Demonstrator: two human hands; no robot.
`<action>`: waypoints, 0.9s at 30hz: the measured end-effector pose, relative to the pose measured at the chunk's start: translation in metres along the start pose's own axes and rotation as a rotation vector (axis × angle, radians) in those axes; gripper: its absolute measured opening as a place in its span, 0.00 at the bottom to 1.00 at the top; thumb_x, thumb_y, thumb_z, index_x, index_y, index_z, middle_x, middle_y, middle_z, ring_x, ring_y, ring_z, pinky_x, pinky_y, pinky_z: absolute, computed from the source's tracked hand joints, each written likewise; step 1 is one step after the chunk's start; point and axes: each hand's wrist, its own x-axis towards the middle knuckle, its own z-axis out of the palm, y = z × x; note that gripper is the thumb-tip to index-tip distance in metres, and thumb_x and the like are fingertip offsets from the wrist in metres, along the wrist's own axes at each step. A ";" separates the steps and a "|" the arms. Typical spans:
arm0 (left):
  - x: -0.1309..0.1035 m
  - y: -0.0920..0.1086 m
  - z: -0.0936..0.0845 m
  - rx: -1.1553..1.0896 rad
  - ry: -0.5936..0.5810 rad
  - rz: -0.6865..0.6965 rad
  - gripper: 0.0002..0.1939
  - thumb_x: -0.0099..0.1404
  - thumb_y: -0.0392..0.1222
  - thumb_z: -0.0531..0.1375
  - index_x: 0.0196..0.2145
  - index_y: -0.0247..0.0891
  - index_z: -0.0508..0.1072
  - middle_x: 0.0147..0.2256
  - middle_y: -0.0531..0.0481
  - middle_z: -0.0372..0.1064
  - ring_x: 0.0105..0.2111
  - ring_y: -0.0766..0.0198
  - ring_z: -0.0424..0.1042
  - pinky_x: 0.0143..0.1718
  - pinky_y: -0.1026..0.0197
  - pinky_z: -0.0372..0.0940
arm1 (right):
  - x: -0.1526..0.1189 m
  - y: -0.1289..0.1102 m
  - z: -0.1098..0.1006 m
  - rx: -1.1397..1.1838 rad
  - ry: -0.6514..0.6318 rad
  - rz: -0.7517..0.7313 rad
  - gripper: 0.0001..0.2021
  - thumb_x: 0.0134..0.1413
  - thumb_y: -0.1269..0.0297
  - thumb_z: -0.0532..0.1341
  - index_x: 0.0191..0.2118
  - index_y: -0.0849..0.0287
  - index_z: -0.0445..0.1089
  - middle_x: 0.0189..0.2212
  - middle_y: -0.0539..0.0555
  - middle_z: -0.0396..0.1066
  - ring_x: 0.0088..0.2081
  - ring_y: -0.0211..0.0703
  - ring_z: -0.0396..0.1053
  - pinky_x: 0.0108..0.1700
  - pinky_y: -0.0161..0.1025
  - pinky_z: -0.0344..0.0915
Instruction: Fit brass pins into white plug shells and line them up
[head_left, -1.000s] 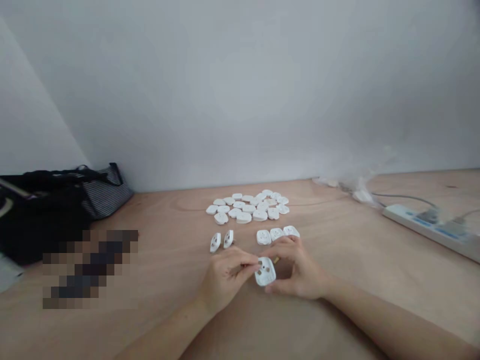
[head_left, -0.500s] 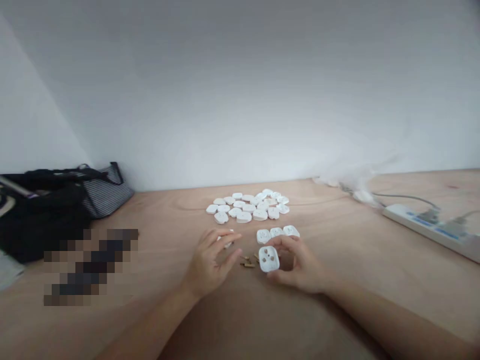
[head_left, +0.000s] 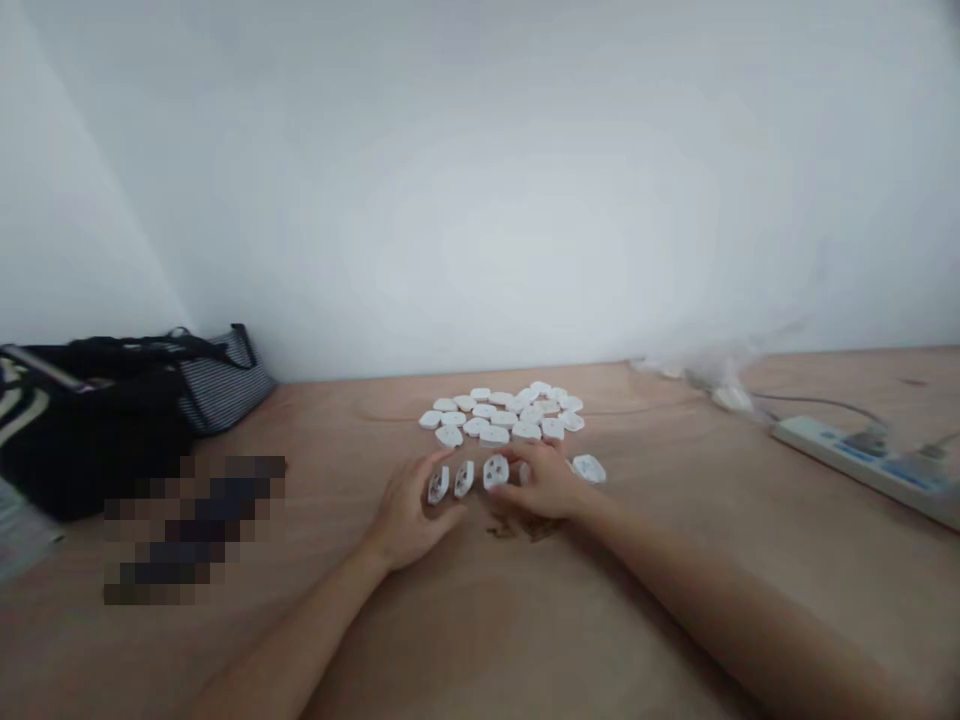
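My right hand [head_left: 547, 482] grips a small white plug housing [head_left: 496, 471] between thumb and fingers, its inner face with dark inserts turned toward me. My left hand [head_left: 412, 515] curves around the near side of another housing [head_left: 439, 485], thumb and fingers apart; whether they touch it is unclear. Between the hands, a further housing [head_left: 464, 479] is tilted on its edge. Beyond my right hand lies a white housing [head_left: 589, 469], and one more is partly hidden by that hand. Small brass-coloured pieces [head_left: 501, 529] are blurred on the table below the hands.
Several white housings [head_left: 493, 436] lie grouped toward the wall. At left are a black bag [head_left: 97, 430], a striped bag [head_left: 225, 380] and a pixelated dark object [head_left: 202, 530]. A power strip [head_left: 862, 460] with plugs and a clear plastic bag [head_left: 720, 375] are on the right.
My right hand has carried its housing left and away from me, beside the tilted ones. My left hand has shifted only slightly, and the camera view has moved a little.
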 end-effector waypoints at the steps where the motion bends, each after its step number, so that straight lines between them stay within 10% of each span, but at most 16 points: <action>1: 0.000 0.000 0.000 0.003 0.002 0.006 0.30 0.53 0.39 0.63 0.53 0.38 0.59 0.49 0.41 0.64 0.48 0.50 0.64 0.49 0.46 0.59 | 0.002 -0.001 0.003 -0.008 -0.006 -0.011 0.20 0.44 0.55 0.63 0.45 0.52 0.69 0.40 0.53 0.73 0.44 0.51 0.66 0.50 0.53 0.50; 11: -0.004 0.035 -0.005 -0.004 -0.005 0.261 0.05 0.59 0.36 0.57 0.34 0.38 0.72 0.33 0.47 0.67 0.35 0.60 0.67 0.38 0.59 0.63 | -0.005 0.022 -0.019 -0.123 -0.011 0.017 0.23 0.46 0.48 0.61 0.47 0.53 0.68 0.44 0.56 0.71 0.48 0.55 0.61 0.51 0.55 0.47; 27: 0.003 0.033 0.011 0.283 -0.020 0.334 0.07 0.61 0.38 0.58 0.35 0.41 0.76 0.37 0.46 0.69 0.38 0.55 0.65 0.38 0.53 0.58 | -0.031 0.027 -0.034 -0.148 0.040 0.011 0.22 0.43 0.47 0.63 0.43 0.51 0.70 0.44 0.55 0.70 0.48 0.54 0.60 0.51 0.54 0.44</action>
